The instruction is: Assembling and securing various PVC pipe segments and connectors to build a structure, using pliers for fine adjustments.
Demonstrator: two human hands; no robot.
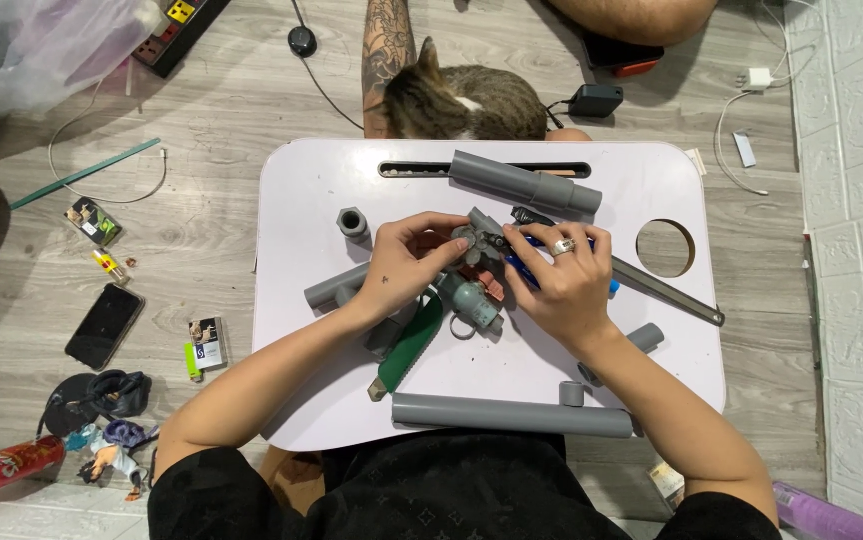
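Hands working a grey valve fitting at the centre of a cluttered lap table

Clutter is crowding the small white lap table [331,400] on all sides of the work. Lying along the near edge is a long grey plastic pipe [511,415]; a shorter, thicker grey pipe with a coupling [526,185] is resting at a slant near the far slot. A green-handled saw [409,345] is lying diagonally under the left wrist, and a flat metal file [666,292] is running out to the right from under the right hand. A short grey pipe collar [352,223] is standing apart, far left. Beyond the table, a tabby cat [466,100] is sitting on the wooden floor, and a black phone [103,325] is lying to the left.

The left hand [409,265] and the right hand [563,280] are meeting over the table centre, both with fingers curled and pinching a grey plastic valve fitting with a metal ring [471,295]. The fitting is sitting between the two palms, just above the saw. Its long axis is running diagonally, from far-left to near-right, with the ring end pointing toward the person. The fingers are covering its far end, so what is there cannot be told.
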